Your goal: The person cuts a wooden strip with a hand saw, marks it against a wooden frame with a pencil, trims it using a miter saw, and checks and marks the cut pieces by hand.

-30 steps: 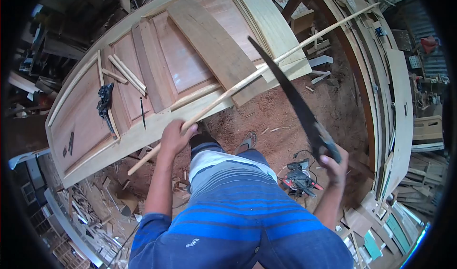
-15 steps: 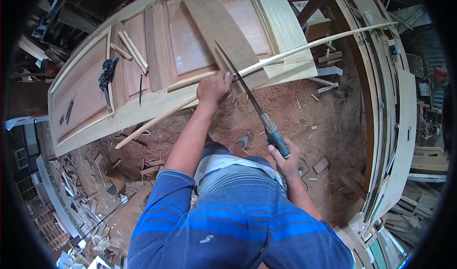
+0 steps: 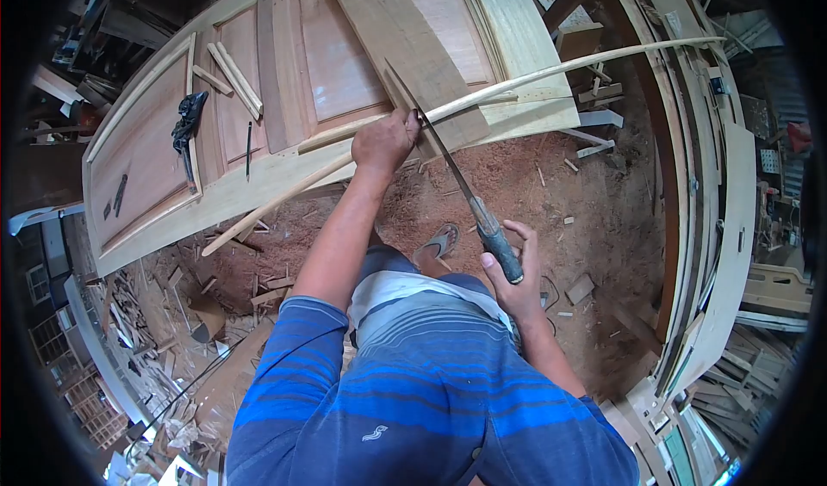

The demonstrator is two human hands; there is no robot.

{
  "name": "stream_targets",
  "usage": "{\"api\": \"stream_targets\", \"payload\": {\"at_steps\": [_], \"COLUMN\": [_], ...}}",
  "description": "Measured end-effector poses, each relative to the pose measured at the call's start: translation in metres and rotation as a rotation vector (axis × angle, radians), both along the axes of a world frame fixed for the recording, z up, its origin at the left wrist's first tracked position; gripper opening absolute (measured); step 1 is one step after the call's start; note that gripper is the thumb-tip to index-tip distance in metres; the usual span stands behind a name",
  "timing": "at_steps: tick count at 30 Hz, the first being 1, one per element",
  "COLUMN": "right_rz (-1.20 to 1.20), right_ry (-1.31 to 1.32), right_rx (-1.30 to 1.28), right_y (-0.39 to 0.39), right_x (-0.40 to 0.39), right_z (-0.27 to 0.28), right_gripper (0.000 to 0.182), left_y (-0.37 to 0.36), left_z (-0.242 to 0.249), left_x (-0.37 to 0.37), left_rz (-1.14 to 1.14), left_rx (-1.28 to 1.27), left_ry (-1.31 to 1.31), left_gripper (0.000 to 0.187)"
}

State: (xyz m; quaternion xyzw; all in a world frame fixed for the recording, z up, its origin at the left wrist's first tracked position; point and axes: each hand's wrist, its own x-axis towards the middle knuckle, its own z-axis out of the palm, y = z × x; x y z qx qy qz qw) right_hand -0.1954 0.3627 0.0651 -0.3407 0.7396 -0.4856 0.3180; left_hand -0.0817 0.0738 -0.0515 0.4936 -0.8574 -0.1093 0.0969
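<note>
My left hand (image 3: pixel 385 144) is closed round a long thin wooden strip (image 3: pixel 551 71), which lies slantwise across the edge of a panelled wooden door (image 3: pixel 538 43). A wide loose board (image 3: pixel 405 38) rests on the door beneath the strip. The blade of a handsaw (image 3: pixel 450 160) crosses the strip just right of my left hand, its tip pointing up and left over the board. At the saw's dark, worn handle (image 3: pixel 500 249) is my right hand (image 3: pixel 519 284), thumb along one side and fingers partly lifted and spread on the other.
On the door lie short strips (image 3: pixel 234 80), a pencil (image 3: pixel 249 150), a black-wrapped tool (image 3: pixel 186 124) and a small dark tool (image 3: pixel 120 195). Long boards (image 3: pixel 732 228) stand at the right. Wood scraps (image 3: pixel 579 289) and sawdust cover the floor, where a sandalled foot (image 3: pixel 441 241) shows.
The fingers of my right hand have loosened and lifted from the saw handle. My left hand still holds the strip, and the view has shifted slightly.
</note>
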Motion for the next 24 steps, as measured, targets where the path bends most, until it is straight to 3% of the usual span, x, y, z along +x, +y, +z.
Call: {"api": "stream_targets", "payload": {"at_steps": [6, 18, 21, 24], "right_rz": [0.133, 0.127, 0.131, 0.106], "right_ry": [0.105, 0.025, 0.033, 0.019], "right_rx": [-0.005, 0.012, -0.001, 0.001], "right_y": [-0.002, -0.015, -0.012, 0.022], "right_x": [-0.006, -0.005, -0.005, -0.002], "right_z": [-0.009, -0.007, -0.006, 0.000], "right_gripper": [0.063, 0.061, 0.060, 0.060], "left_y": [-0.005, -0.004, -0.008, -0.015], "left_z": [-0.002, 0.007, -0.009, -0.011], "left_x": [-0.001, -0.007, -0.005, -0.005], "left_rz": [0.012, 0.055, 0.036, 0.035], "left_rx": [0.006, -0.004, -0.058, -0.071], "left_ry": [-0.023, -0.092, -0.061, -0.029], "left_gripper": [0.049, 0.054, 0.051, 0.050]}}
